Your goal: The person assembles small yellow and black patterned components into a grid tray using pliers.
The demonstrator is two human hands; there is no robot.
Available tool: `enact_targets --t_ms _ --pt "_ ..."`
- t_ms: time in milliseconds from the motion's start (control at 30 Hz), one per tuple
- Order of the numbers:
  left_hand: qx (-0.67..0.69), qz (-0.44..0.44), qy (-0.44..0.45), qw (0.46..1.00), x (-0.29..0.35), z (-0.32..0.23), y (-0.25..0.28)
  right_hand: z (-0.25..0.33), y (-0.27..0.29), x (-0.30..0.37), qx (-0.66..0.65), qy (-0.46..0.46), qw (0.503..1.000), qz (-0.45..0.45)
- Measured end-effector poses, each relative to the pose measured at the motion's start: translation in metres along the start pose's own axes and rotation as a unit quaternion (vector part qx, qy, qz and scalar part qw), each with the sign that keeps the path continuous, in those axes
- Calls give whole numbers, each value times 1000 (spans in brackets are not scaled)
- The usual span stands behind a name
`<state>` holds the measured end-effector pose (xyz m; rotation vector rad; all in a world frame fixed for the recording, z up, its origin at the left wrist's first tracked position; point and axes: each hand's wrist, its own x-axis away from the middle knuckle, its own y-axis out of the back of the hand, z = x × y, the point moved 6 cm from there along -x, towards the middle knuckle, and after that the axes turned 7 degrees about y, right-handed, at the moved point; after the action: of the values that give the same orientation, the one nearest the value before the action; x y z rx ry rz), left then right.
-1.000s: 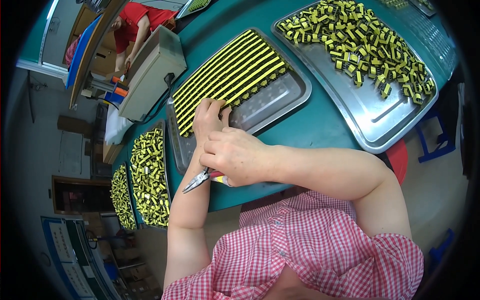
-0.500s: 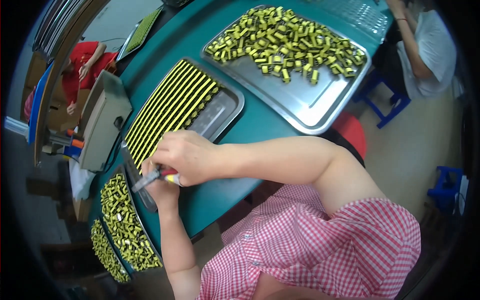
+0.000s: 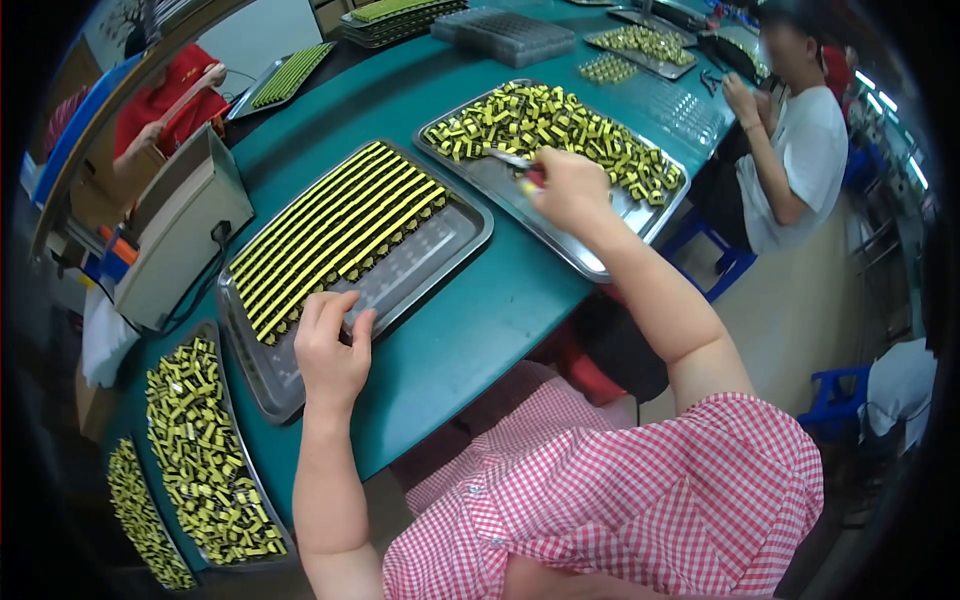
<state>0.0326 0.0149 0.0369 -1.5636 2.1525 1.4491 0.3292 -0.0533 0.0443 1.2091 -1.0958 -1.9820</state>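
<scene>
My right hand (image 3: 575, 190) is closed around a plier-like tool (image 3: 512, 159) with a slim metal tip and red-and-yellow handles. It hovers over a metal tray (image 3: 590, 262) heaped with loose yellow-and-black coil-like parts (image 3: 540, 120). The tip is by the pile's near left edge; contact cannot be made out. My left hand (image 3: 335, 345) is at the near edge of a second metal tray (image 3: 465, 232), thumb and fingers apart, with nothing visible between them. In that tray, similar parts stand in straight rows (image 3: 335, 235). Its right side shows bare metal.
Two more trays of loose parts (image 3: 205, 450) (image 3: 145, 510) lie at the near left. A grey box (image 3: 185, 230) stands beyond. Clear plastic trays (image 3: 505, 35) are at the back. A person in white (image 3: 800, 150) sits right, another in red (image 3: 170, 110) far left.
My right hand and the tool have moved away from my left hand, up and right to the loose pile. My left hand's fingers have spread. The view has shifted, showing more of the far table.
</scene>
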Motion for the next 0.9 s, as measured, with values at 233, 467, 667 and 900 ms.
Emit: enact_targets --t_ms 233,467,667,900 --pt "33 19 16 999 1 2 -3 -40 -13 5 113 -85 984 104" --pt "21 10 15 1000 1 4 -3 -37 -4 2 82 -78 989 94" --pt "70 66 76 992 4 5 -9 37 17 6 -164 108 980 4" --pt "477 205 285 805 7 32 -22 162 -9 18 -440 321 821 171"
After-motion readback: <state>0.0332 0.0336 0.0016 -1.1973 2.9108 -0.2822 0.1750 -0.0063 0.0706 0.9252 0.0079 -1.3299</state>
